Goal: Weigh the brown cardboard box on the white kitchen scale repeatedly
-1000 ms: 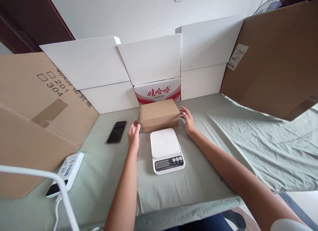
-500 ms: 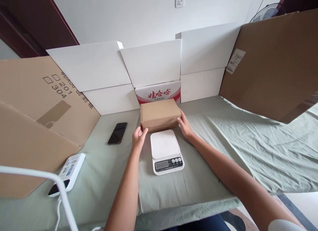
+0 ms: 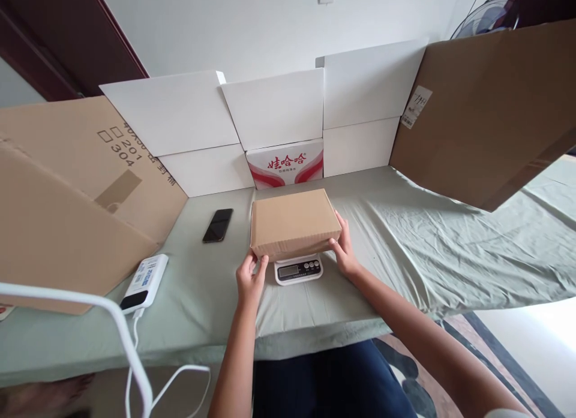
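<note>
A closed brown cardboard box (image 3: 292,220) is held level between my two hands. My left hand (image 3: 252,277) grips its near left corner, thumb on the front face and fingers partly hidden beneath. At the right end, my right hand (image 3: 344,247) is closed on the box with the thumb in front. Under the box is a white digital kitchen scale (image 3: 298,280); its platform is covered, and only the front panel with display and buttons shows. Whether the box touches the platform I cannot tell.
To the left lie a black phone (image 3: 218,225) and a white power bank (image 3: 144,281) with a cable. White boxes (image 3: 274,109) line the back of the green cloth (image 3: 373,286). Large cardboard boxes stand left (image 3: 81,226) and right (image 3: 486,112). A white bent tube (image 3: 103,301) crosses the lower left.
The box has come toward me in both hands, from behind the scale to over its platform. The camera view has shifted too.
</note>
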Available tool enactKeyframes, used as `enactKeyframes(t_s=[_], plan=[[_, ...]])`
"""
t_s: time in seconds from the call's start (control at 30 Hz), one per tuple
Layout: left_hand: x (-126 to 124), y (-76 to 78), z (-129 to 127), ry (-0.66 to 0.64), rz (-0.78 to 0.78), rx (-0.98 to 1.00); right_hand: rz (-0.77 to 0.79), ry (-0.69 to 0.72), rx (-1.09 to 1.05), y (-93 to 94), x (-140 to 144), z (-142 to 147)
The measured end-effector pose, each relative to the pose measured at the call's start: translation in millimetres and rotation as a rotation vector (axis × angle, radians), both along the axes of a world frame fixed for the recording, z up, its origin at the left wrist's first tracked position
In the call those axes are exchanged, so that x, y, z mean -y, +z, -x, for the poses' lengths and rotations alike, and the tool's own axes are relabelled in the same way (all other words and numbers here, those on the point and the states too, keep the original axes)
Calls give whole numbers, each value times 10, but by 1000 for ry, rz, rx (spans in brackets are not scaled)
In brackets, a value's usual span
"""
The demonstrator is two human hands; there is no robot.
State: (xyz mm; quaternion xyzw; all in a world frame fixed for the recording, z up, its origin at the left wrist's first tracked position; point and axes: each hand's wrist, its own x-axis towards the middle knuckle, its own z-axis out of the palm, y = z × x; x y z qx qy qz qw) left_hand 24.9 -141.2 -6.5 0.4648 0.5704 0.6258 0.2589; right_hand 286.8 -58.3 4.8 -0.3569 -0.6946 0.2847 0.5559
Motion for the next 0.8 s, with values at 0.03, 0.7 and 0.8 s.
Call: enactKeyframes(t_s=[0.03, 0.7, 0.8], plan=[[6, -4, -8, -2, 7, 21, 8, -1, 5, 0, -2, 2], [322, 49, 98, 186, -116, 147, 82, -131, -151, 8, 70, -315], [421, 7, 132, 149, -40, 178, 150, -86, -143, 12, 213, -418]])
